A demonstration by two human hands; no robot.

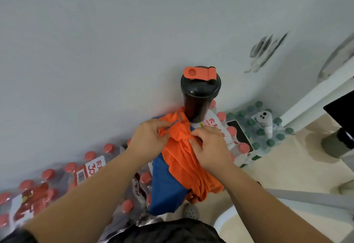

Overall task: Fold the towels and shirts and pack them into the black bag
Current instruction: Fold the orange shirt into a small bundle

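Note:
An orange shirt hangs bunched in front of me, above the packs of bottles. My left hand grips its top edge at the left, near a grey stripe. At the right of that edge my right hand pinches a fold of the orange cloth. A blue cloth hangs behind and below the orange one, on its left side; I cannot tell whether either hand holds it. No black bag is in view.
A dark shaker bottle with an orange flip lid stands behind the shirt against the white wall. Shrink-wrapped packs of red-capped bottles fill the left floor, green-capped ones the right. A white controller lies on those.

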